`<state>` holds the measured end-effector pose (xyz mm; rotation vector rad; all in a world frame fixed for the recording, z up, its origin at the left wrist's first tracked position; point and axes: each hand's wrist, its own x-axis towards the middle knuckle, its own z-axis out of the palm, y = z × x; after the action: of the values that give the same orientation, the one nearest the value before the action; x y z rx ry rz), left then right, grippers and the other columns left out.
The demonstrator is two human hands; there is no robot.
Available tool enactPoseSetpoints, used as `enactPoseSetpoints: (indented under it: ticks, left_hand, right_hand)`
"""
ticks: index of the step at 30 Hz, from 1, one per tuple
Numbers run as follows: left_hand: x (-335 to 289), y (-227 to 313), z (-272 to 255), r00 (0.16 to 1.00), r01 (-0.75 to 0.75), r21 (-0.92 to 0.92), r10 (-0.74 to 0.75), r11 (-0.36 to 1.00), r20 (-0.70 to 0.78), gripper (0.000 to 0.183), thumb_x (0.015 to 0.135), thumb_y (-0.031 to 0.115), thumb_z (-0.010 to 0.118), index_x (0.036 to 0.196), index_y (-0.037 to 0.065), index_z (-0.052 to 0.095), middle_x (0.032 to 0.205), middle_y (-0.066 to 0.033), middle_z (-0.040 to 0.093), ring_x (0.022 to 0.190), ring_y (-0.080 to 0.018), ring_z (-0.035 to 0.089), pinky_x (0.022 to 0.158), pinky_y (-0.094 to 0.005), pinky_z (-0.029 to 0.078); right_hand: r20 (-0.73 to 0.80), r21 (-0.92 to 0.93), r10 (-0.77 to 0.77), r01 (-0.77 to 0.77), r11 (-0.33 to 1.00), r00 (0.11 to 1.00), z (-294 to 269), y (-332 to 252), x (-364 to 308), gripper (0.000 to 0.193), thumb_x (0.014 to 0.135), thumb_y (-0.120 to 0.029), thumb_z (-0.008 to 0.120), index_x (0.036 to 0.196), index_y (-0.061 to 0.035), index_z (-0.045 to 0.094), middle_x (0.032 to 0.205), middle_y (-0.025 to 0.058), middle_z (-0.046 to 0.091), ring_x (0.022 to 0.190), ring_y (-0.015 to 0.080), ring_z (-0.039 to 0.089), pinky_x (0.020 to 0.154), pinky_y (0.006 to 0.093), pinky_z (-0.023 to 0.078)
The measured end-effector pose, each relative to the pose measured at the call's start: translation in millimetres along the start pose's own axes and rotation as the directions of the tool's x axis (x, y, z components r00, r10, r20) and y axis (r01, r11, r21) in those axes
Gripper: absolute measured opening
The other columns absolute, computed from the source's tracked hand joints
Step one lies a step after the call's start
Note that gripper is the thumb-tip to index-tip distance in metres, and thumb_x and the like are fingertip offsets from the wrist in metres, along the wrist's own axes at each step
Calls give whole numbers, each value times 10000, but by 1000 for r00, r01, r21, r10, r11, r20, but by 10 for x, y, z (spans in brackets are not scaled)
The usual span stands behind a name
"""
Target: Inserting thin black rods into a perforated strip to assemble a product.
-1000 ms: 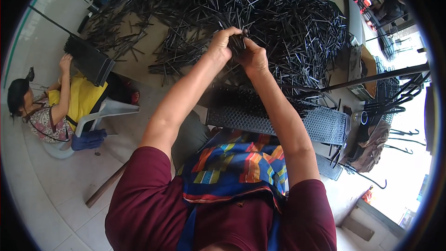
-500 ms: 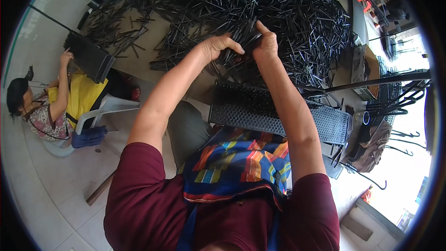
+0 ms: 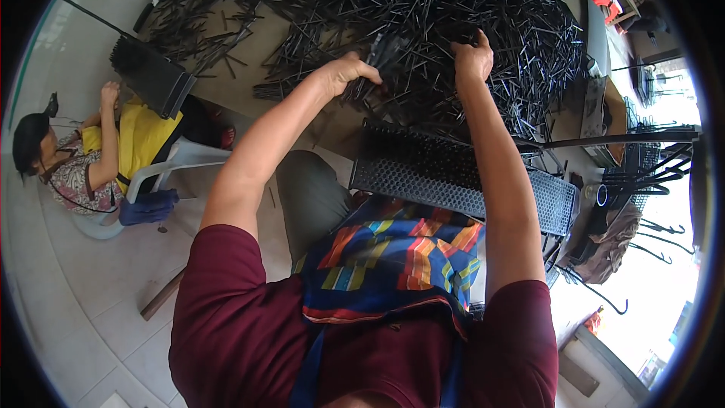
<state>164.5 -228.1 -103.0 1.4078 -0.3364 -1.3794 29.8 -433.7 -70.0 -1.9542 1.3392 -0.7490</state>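
Note:
My left hand (image 3: 349,75) is closed around a loose bundle of thin black sticks (image 3: 385,51), blurred at its upper end. To the right, my right hand (image 3: 473,60) is over the big heap of similar black sticks (image 3: 513,38). Its thumb and forefinger are bent round a dark clump of sticks (image 3: 459,32), and the other fingers are hidden. Below my hands, a long black perforated rack (image 3: 423,180), its top full of small holes, lies slantwise in front of my lap, partly covered by my right forearm.
At the left a person (image 3: 68,159) sits on a grey plastic chair (image 3: 185,155) beside a black bristly block (image 3: 151,75). A black bar (image 3: 619,138) runs in from the right, near several hooked black rods (image 3: 657,166) and a cardboard box (image 3: 615,117).
My right hand has moved right, away from my left hand and over the heap. My left hand has shifted slightly left with its bundle. The seated person's hand has come off the bristly block.

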Motion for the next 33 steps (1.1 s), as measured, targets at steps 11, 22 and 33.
enactPoseSetpoints:
  ticks: [11, 22, 33]
  left_hand:
    - [-159, -722, 219, 521, -548, 472, 723, 691, -454, 365, 662, 103, 758, 991, 9, 631, 850, -88, 689, 830, -207, 666, 754, -338, 510]
    - [69, -1172, 105, 443, -298, 648, 703, 701, -557, 433, 654, 225, 762, 1030, 71, 612, 864, -182, 672, 861, -375, 650, 740, -437, 516]
    - [252, -361, 100, 560, -241, 424, 482, 873, -673, 231, 611, 118, 742, 753, -35, 642, 740, -129, 683, 568, -246, 640, 582, -365, 525]
  right_hand:
    - [714, 423, 17, -450, 786, 700, 837, -374, -1128, 571, 815, -460, 655, 1120, 22, 622, 1069, 124, 636, 991, 227, 569, 884, 360, 417]
    - [504, 500, -70, -225, 836, 861, 642, -316, -1350, 512, 784, -195, 700, 1198, 67, 553, 1099, 160, 634, 996, 217, 605, 868, 311, 460]
    - [285, 561, -500, 281, 779, 818, -597, -78, -1892, 199, 790, 24, 627, 988, 5, 627, 820, 60, 641, 748, 116, 621, 703, 245, 489]
